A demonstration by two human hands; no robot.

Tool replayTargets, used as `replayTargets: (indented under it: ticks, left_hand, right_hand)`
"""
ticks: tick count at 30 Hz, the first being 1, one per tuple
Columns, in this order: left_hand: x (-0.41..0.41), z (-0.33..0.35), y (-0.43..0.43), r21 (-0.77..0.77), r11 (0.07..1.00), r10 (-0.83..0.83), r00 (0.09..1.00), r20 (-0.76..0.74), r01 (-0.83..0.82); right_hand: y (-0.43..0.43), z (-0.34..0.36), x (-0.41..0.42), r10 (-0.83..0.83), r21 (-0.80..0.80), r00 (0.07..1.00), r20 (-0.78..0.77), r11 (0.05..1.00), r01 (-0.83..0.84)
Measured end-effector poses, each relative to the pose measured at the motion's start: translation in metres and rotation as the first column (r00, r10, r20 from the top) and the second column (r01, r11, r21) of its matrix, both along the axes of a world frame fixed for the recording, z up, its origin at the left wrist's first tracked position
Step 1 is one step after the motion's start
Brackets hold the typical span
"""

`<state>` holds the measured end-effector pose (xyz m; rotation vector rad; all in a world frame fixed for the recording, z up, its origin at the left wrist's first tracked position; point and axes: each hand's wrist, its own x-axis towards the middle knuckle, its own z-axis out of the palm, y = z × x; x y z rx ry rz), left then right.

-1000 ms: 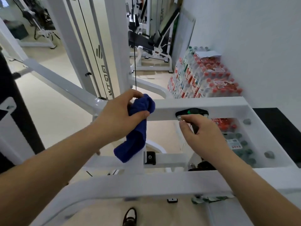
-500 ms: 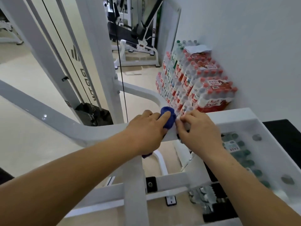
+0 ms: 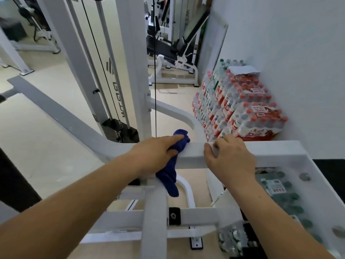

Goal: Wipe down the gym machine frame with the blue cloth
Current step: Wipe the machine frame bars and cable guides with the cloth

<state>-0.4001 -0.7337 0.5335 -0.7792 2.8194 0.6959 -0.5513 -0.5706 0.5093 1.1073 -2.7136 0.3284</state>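
Observation:
A white horizontal bar of the gym machine frame [image 3: 194, 153] crosses the middle of the view. My left hand [image 3: 156, 151] presses the blue cloth [image 3: 172, 167] onto the top of this bar, and the cloth's loose end hangs down below it. My right hand [image 3: 229, 156] grips the same bar just to the right of the cloth, fingers curled over its top. A small gap of bare bar separates the two hands.
Wrapped packs of water bottles [image 3: 242, 109] are stacked against the white wall at the right. A black cable [image 3: 155, 71] runs down beside the white upright [image 3: 134, 62]. The black weight stack [image 3: 119, 129] sits behind the bar. Lower frame rails [image 3: 155, 217] lie below.
My left hand and the cloth have slid left along the bar, away from my right hand. More cloth now hangs below the bar. The view has shifted.

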Motion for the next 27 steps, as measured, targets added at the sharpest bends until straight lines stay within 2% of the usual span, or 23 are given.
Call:
replayTargets:
  ticks: [3, 6, 7, 9, 12, 15, 17, 20, 24, 27]
  left_hand:
    - [0.036, 0.001, -0.045, -0.085, 0.991, 0.111, 0.985, 0.129, -0.101]
    - [0.067, -0.006, -0.079, -0.333, 0.920, 0.272, 0.948, 0.167, -0.206]
    - [0.068, -0.009, -0.078, -0.421, 0.889, 0.271, 0.949, 0.164, -0.181]
    - [0.061, -0.020, -0.066, -0.483, 0.866, 0.217, 0.968, 0.127, -0.131]
    - [0.063, -0.027, -0.061, -0.414, 0.909, 0.035, 0.999, -0.022, -0.041]
    - [0.102, -0.022, -0.105, -0.171, 0.985, -0.054, 0.989, -0.137, 0.030]
    - [0.129, -0.023, -0.140, -0.155, 0.988, -0.002, 0.980, -0.197, -0.029]
    - [0.141, -0.038, -0.148, -0.233, 0.966, 0.039, 0.953, -0.299, -0.113]
    - [0.147, -0.054, -0.131, -0.088, 0.993, 0.026, 0.886, -0.464, -0.075]
    - [0.153, -0.061, -0.154, -0.035, 0.982, 0.148, 0.871, -0.469, -0.185]
  right_hand:
    - [0.001, 0.004, -0.001, 0.000, 0.056, 1.000, 0.026, 0.998, -0.001]
    - [-0.017, 0.012, 0.001, -0.003, 0.137, 0.999, 0.041, 0.991, -0.003]
    - [-0.027, 0.014, 0.006, 0.035, 0.117, 0.997, 0.068, 0.992, -0.043]
    - [-0.049, 0.017, 0.023, 0.150, 0.003, 0.965, 0.214, 0.988, -0.155]
    - [-0.078, 0.014, 0.053, 0.321, -0.119, 0.873, 0.366, 0.947, -0.298]
    - [-0.103, 0.010, 0.069, 0.404, -0.134, 0.838, 0.366, 0.914, -0.382]
    - [-0.123, 0.011, 0.076, 0.434, -0.149, 0.827, 0.358, 0.900, -0.409]
    - [-0.155, 0.011, 0.088, 0.472, -0.182, 0.779, 0.412, 0.881, -0.437]
    - [-0.191, 0.002, 0.109, 0.492, -0.189, 0.744, 0.453, 0.868, -0.459]
    - [-0.194, -0.011, 0.122, 0.464, -0.075, 0.745, 0.479, 0.868, -0.492]
